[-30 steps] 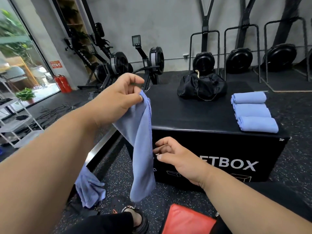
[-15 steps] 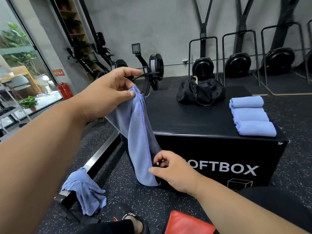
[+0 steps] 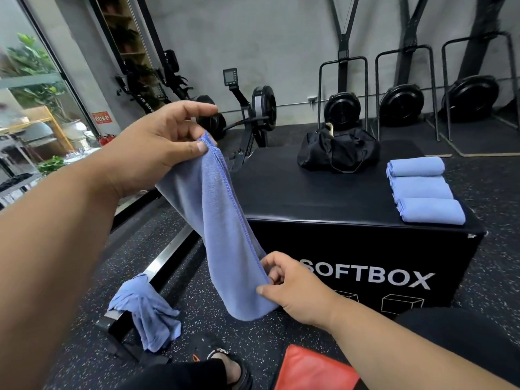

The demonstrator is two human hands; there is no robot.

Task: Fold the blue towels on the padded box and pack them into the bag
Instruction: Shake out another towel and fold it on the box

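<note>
The left hand (image 3: 157,144) pinches the top corner of a blue towel (image 3: 225,237) between thumb and fingers, holding it raised to the left of the padded box (image 3: 365,249). The towel hangs down in a long doubled drape in front of the box's left front corner. The right hand (image 3: 298,288) pinches the towel's lower edge between thumb and curled fingers, just in front of the box's lettered front face. On top of the box, three folded blue towels (image 3: 425,190) lie in a row along the right edge, each touching the next. The black bag (image 3: 337,152) sits on the box's top at the far side, to the left of the folded towels and apart from them; whether its opening is unzipped cannot be determined. A crumpled blue towel (image 3: 149,311) is draped over a metal floor rail (image 3: 166,257), to the left of the box and below the held towel. A red pad (image 3: 312,370) lies on the floor in front of the box. A sandalled foot (image 3: 230,367) rests on the floor to the left of the pad.
</note>
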